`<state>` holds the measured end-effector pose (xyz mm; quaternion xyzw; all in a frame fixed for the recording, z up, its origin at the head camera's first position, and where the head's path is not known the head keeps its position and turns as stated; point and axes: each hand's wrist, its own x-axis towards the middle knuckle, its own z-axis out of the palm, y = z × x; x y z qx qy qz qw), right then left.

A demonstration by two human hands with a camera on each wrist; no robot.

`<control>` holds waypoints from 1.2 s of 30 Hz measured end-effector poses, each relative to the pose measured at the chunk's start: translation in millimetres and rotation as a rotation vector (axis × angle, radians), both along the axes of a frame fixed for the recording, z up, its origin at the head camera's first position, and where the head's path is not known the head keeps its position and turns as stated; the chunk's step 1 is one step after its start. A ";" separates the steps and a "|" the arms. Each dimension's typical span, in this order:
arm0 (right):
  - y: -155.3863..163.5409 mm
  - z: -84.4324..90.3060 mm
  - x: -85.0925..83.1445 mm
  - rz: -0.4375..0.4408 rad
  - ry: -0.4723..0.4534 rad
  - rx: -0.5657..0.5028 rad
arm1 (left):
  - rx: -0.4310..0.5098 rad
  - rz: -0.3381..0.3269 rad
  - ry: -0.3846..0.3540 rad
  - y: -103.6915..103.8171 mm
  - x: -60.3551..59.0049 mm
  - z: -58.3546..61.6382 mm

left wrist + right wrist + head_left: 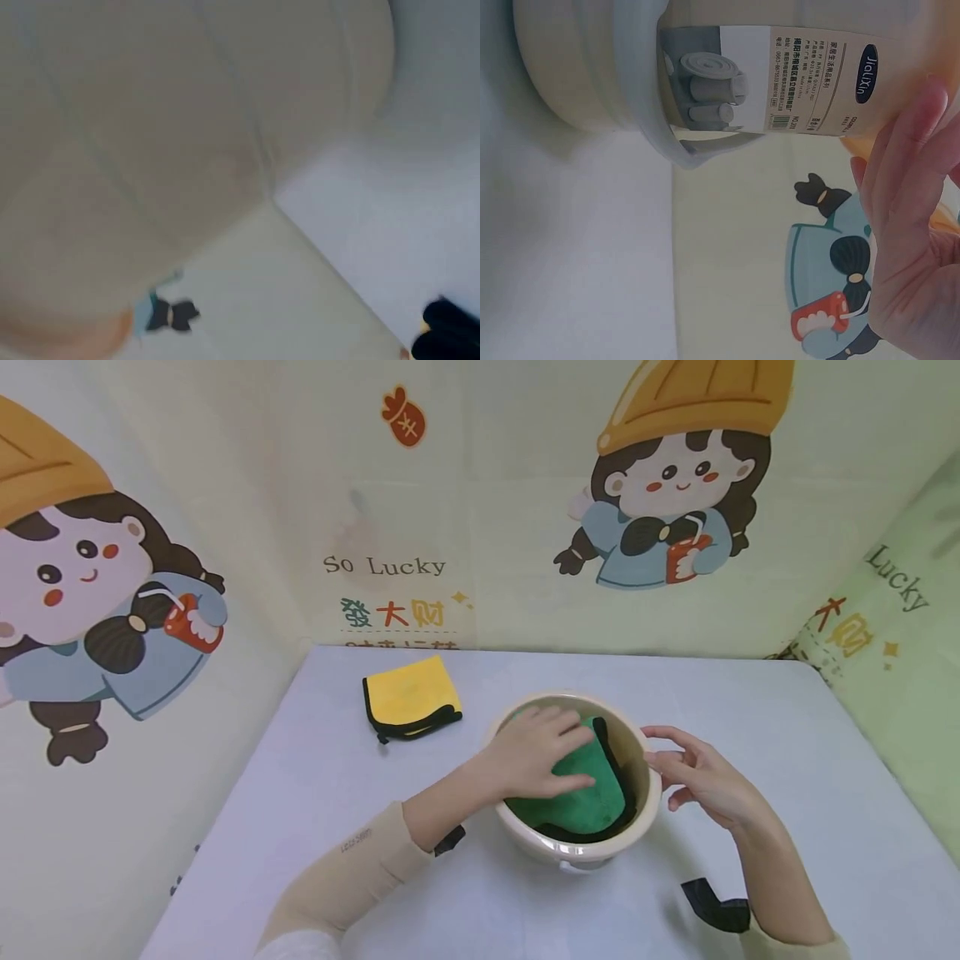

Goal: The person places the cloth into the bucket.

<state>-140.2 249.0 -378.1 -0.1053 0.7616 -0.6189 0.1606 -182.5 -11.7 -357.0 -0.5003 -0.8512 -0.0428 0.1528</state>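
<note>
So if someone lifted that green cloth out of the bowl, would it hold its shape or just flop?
Probably flop: the green black-edged cloth already bends to follow the curve of the cream plastic bowl. It looks soft and likely light, since the left hand presses it flat with straight fingers. Its fuzzy surface should be easy to pinch rather than slippery.

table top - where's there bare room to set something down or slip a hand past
Free: the table right of the bowl out to the green wall, the strip behind the bowl, and the near left corner beside the sleeve. Crowded: the bowl, with the left hand on the green cloth and the right hand at its rim; the yellow cloth back left.
</note>
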 end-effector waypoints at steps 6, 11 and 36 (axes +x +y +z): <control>0.1 0.5 0.1 -0.011 0.000 0.002 | 0.247 0.253 0.154 -39.6 -35.5 0.2; 0.8 0.2 0.0 -0.006 0.001 -0.007 | 0.286 0.549 0.125 -79.5 -66.7 -24.7; -0.8 0.9 0.1 -0.020 -0.003 0.011 | -0.047 0.919 -0.510 -166.2 -96.5 -115.0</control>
